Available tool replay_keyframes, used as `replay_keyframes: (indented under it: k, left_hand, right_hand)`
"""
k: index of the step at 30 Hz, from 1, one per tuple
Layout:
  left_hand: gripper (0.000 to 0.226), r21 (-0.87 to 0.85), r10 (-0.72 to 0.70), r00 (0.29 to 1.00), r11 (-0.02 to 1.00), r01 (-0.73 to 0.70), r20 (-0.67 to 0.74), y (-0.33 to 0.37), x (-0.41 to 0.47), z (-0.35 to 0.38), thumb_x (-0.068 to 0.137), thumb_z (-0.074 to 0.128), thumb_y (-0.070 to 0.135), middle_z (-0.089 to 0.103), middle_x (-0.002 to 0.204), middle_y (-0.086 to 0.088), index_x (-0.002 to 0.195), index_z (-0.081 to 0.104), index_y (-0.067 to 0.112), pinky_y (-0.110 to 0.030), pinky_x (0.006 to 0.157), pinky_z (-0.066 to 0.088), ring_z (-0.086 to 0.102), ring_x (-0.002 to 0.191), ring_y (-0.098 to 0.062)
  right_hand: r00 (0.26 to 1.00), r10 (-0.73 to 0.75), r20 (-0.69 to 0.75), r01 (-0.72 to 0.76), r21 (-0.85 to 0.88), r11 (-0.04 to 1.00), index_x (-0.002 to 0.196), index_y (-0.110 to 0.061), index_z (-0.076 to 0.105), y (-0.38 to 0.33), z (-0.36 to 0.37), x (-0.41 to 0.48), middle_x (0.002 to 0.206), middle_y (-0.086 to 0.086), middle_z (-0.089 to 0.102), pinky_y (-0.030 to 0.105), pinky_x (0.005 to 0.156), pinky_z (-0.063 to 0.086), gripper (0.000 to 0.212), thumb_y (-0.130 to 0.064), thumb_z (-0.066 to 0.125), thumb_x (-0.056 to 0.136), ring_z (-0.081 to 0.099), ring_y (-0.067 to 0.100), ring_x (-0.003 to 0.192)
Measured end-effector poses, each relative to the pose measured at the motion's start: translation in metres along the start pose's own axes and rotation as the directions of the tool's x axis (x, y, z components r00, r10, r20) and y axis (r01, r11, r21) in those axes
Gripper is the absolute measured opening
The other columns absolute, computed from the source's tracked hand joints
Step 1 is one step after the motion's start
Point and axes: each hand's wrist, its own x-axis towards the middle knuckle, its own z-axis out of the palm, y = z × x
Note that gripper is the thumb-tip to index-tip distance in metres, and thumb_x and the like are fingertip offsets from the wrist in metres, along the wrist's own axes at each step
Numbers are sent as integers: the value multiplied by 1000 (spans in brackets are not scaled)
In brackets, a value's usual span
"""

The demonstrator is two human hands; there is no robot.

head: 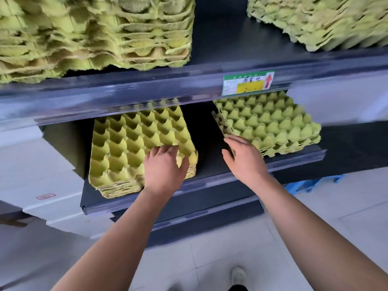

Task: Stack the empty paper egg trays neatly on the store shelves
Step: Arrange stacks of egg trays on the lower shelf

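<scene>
Two low stacks of yellow-green paper egg trays lie on the lower dark shelf [210, 171]. The left stack [126, 148] has its cups facing up. My left hand [165, 166] rests palm down on its near right corner, fingers spread and lightly bent. The right stack [273, 124] sits skewed, bumps facing up. My right hand [243, 156] touches its near left corner, fingers laid fairly straight over the top tray and thumb beside the stack's edge. Neither hand lifts a tray.
The upper shelf carries a tall tray stack at left [94, 32] and another at right [325, 19]. A price label [248, 85] sits on the upper shelf's rail. White boxes [42, 175] stand left, a blue pallet [315, 183] right, and tiled floor lies below.
</scene>
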Motion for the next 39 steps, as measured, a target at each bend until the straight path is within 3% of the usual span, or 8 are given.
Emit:
replay_keyframes:
  k: [4, 8, 11, 15, 21, 27, 35, 39]
  left_hand:
    - [44, -85, 57, 997, 995, -52, 55, 69, 15, 32, 91, 60, 38, 66, 121, -11, 125, 63, 11, -42, 90, 46, 56, 111, -36]
    - [52, -158, 36, 996, 987, -23, 83, 133, 34, 69, 92, 57, 40, 62, 124, -14, 133, 55, 8, -40, 92, 46, 55, 112, -36]
    - [61, -208, -97, 976, 969, 137, 193, 171, 48, 94, 93, 53, 48, 58, 125, -15, 138, 43, 8, -40, 92, 46, 53, 116, -34]
    - [56, -302, -296, 907, 873, 384, 299, 200, 62, 121, 92, 53, 52, 61, 113, -14, 124, 44, 8, -35, 70, 43, 59, 98, -33]
    - [55, -483, -477, 834, 681, 550, 276, 227, 66, 134, 92, 61, 43, 59, 112, -6, 127, 44, 5, -28, 70, 38, 53, 87, -20]
    - [57, -640, -542, 819, 565, 520, 186, 240, 84, 129, 89, 67, 39, 59, 109, -5, 123, 44, -1, -7, 40, 37, 54, 74, -2]
    - [62, -677, -513, 843, 565, 472, 159, 262, 81, 139, 90, 68, 31, 55, 112, -2, 132, 35, 0, -5, 47, 39, 51, 79, 3]
    - [58, -661, -520, 833, 560, 498, 187, 260, 75, 149, 89, 68, 36, 59, 114, -1, 131, 42, 5, -18, 63, 41, 59, 93, -14]
  right_hand:
    - [997, 37, -66, -40, -49, 998, 116, -3, 66, 73, -37, 2, 123, 9, 64, 35, 87, 50, 30, -16, 60, 89, 62, 27, 109]
    - [993, 105, -57, -110, -91, 990, 121, -1, 62, 160, -63, 15, 126, 14, 61, 38, 93, 48, 35, -16, 61, 89, 58, 30, 115]
    - [975, 224, 5, -221, -134, 966, 127, 1, 55, 225, -77, 30, 130, 20, 55, 40, 100, 40, 46, -25, 60, 89, 49, 36, 121]
    - [927, 342, 155, -338, -49, 940, 125, -2, 49, 283, -84, 47, 122, 20, 55, 39, 98, 40, 54, -41, 58, 88, 47, 37, 119]
    - [922, 338, 186, -370, 172, 913, 133, -6, 43, 307, -81, 57, 126, 14, 54, 32, 90, 42, 60, -38, 64, 87, 52, 30, 115]
    - [941, 319, 109, -337, 255, 906, 136, -9, 44, 313, -90, 64, 127, 10, 52, 29, 91, 40, 61, -37, 66, 86, 53, 25, 115]
    - [945, 328, 4, -314, 307, 898, 137, -10, 44, 330, -101, 56, 131, 9, 51, 31, 93, 41, 60, -32, 67, 86, 52, 25, 116]
    - [943, 321, 88, -332, 266, 905, 138, -10, 42, 335, -93, 49, 130, 10, 51, 35, 94, 42, 63, -36, 66, 86, 51, 26, 116]
